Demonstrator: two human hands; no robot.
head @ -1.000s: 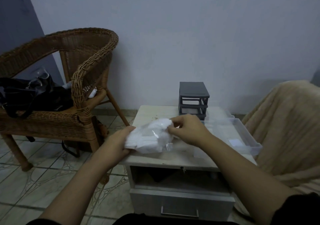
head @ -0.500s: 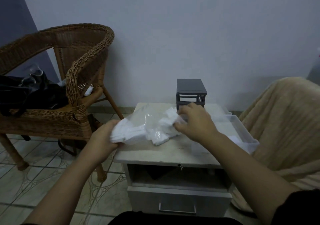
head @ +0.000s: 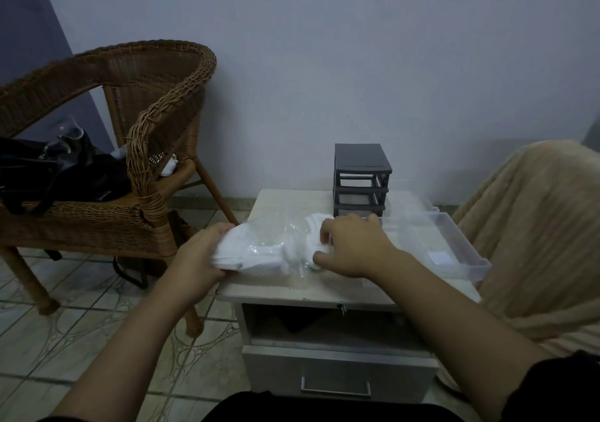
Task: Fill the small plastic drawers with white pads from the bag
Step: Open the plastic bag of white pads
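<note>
A clear plastic bag (head: pixel 272 249) stuffed with white pads lies across the left front of the small table (head: pixel 324 287). My left hand (head: pixel 199 254) grips the bag's left end. My right hand (head: pixel 352 246) has its fingers curled into the bag's right end, pinching white pads there. Behind the hands stands the dark grey drawer frame (head: pixel 361 179), its slots looking vacant. Clear plastic drawers (head: pixel 454 246) lie on the table to the right; the nearest one holds a single white pad (head: pixel 439 257).
A wicker chair (head: pixel 130 148) with a black bag (head: pixel 48 174) on its seat stands to the left. A beige blanket-covered seat (head: pixel 532 243) is at the right. The table has an open shelf and a drawer with a metal handle (head: pixel 336 387) below.
The bag has come down from just above the table to lie on it, and my right hand has pushed its fingers into the bag's right end. The view tilted downward slightly.
</note>
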